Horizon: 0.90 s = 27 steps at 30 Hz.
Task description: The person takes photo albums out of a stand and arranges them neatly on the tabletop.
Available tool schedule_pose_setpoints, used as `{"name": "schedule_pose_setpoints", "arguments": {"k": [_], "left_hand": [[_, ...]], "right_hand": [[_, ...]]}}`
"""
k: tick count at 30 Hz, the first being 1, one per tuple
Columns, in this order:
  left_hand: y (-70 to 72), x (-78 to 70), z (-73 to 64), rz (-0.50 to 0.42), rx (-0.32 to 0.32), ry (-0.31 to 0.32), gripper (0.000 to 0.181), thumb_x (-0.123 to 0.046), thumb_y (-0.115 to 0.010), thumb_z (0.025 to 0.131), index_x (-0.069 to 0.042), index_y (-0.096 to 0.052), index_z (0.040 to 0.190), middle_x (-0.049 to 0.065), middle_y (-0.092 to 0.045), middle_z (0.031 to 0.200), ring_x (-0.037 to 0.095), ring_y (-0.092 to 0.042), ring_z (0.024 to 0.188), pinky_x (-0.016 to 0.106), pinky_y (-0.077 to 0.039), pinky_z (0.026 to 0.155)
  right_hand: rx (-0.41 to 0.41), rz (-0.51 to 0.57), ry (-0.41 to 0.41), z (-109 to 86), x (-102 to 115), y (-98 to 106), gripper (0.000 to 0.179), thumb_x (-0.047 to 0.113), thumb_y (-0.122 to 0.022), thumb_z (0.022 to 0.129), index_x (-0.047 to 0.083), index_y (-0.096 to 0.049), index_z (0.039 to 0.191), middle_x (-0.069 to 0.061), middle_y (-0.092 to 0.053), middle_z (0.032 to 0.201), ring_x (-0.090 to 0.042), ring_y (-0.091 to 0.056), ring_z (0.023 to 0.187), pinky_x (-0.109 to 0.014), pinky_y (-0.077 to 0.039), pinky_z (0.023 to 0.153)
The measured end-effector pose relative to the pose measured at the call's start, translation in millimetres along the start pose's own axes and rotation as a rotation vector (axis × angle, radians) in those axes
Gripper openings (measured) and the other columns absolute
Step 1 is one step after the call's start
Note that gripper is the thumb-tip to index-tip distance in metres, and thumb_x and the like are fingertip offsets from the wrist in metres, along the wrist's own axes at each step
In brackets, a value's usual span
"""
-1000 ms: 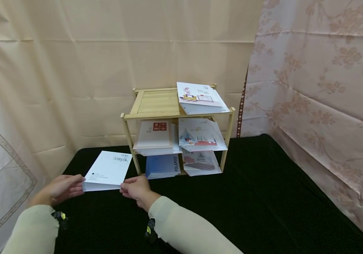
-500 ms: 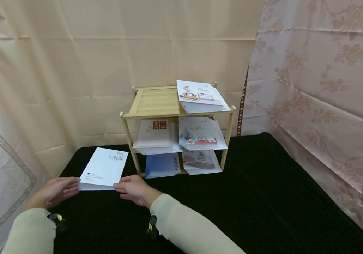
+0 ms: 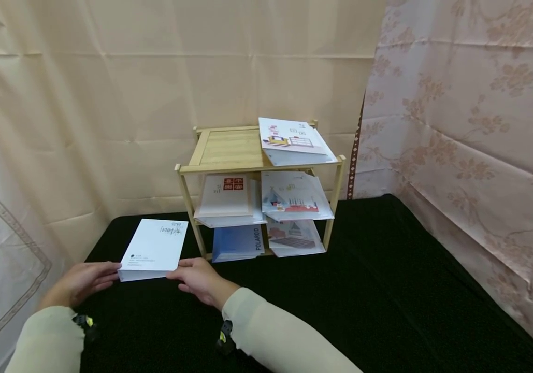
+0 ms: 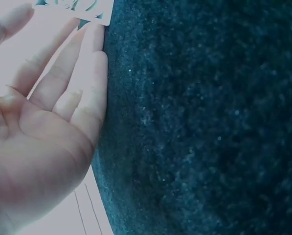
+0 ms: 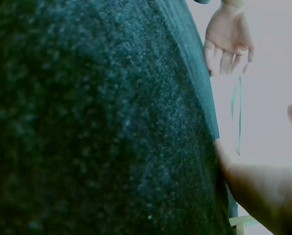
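A thick white booklet (image 3: 154, 246) with small print on its cover lies on the dark cloth left of the wooden rack, in the head view. My left hand (image 3: 84, 280) touches its near left corner, with fingers nearly straight. At the near right corner, the thumb and fingertips of my right hand (image 3: 201, 278) rest against the side. The left wrist view shows the left hand (image 4: 53, 107) with extended fingers and a printed white corner (image 4: 101, 13) at their tips. Only part of the right hand (image 5: 263, 186) appears in the right wrist view, its thumb apart from the forefinger.
A wooden rack (image 3: 229, 147) holds stacked booklets: an illustrated pile (image 3: 291, 135) on top, red-stamped ones (image 3: 224, 197) and illustrated ones (image 3: 291, 194) in the middle, blue POLAROID ones (image 3: 233, 242) and another pile (image 3: 294, 238) below. Curtains (image 3: 247, 77) stand behind the dark cloth (image 3: 364, 290).
Both hands have brought the white booklet left, away from the rack, and lowered it. Over the last half second it shifts only slightly. The rack and its booklets stay put.
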<state>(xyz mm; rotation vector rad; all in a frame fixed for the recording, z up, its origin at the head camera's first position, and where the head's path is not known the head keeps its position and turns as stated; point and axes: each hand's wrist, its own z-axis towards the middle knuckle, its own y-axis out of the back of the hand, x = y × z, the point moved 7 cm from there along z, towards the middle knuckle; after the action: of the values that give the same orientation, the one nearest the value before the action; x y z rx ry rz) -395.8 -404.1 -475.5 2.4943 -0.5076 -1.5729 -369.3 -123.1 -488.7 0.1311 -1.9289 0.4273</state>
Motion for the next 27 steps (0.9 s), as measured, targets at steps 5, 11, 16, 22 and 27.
{"name": "schedule_pose_setpoints", "arguments": {"k": [5, 11, 16, 22, 27], "left_hand": [[1.2, 1.9, 1.1, -0.015, -0.030, 0.024, 0.055, -0.044, -0.069, 0.098, -0.004, -0.057, 0.132, -0.012, -0.072, 0.100, 0.004, -0.071, 0.095, 0.030, -0.062, 0.089], [0.6, 2.3, 2.8, -0.002, -0.054, 0.037, 0.072, -0.047, -0.071, 0.096, 0.004, -0.047, 0.142, -0.012, -0.071, 0.100, 0.004, -0.070, 0.093, 0.030, -0.063, 0.088], [-2.1, -3.8, 2.1, 0.037, -0.049, 0.021, 0.066, -0.046, -0.068, 0.098, 0.004, -0.051, 0.138, -0.011, -0.072, 0.099, 0.006, -0.071, 0.093, 0.031, -0.063, 0.087], [-2.0, -28.2, -5.2, 0.357, -0.210, -0.019, 0.074, -0.045, -0.056, 0.101, 0.016, -0.045, 0.140, 0.027, -0.067, 0.118, 0.034, -0.069, 0.104, 0.043, -0.061, 0.083], [-9.2, -64.9, -27.6, 0.530, -0.453, -0.067, 0.069, -0.041, -0.051, 0.100, 0.015, -0.048, 0.139, 0.041, -0.047, 0.140, 0.056, -0.052, 0.122, 0.061, -0.053, 0.091]], "right_hand": [[0.018, 0.034, -0.008, -4.3, 1.6, 1.8, 0.058, 0.013, -0.075, 0.091, -0.001, -0.053, 0.143, -0.010, -0.069, 0.124, -0.031, -0.063, 0.125, -0.054, -0.048, 0.113], [0.014, 0.031, -0.015, -6.0, 2.1, 4.6, 0.058, 0.010, -0.075, 0.090, -0.002, -0.053, 0.142, -0.011, -0.068, 0.123, -0.031, -0.063, 0.124, -0.052, -0.049, 0.113], [0.016, -0.018, -0.021, -7.8, 3.4, 8.7, 0.055, 0.009, -0.074, 0.089, 0.000, -0.055, 0.141, -0.014, -0.065, 0.128, -0.033, -0.062, 0.125, -0.052, -0.049, 0.112], [0.032, -0.101, 0.003, -18.7, 9.2, 15.5, 0.052, 0.008, -0.073, 0.090, 0.002, -0.058, 0.139, -0.013, -0.063, 0.133, -0.034, -0.061, 0.127, -0.052, -0.049, 0.112], [0.034, -0.188, 0.040, -34.0, 15.1, 25.1, 0.050, 0.007, -0.073, 0.090, 0.003, -0.060, 0.138, -0.010, -0.067, 0.130, -0.029, -0.065, 0.121, -0.050, -0.052, 0.109]]}}
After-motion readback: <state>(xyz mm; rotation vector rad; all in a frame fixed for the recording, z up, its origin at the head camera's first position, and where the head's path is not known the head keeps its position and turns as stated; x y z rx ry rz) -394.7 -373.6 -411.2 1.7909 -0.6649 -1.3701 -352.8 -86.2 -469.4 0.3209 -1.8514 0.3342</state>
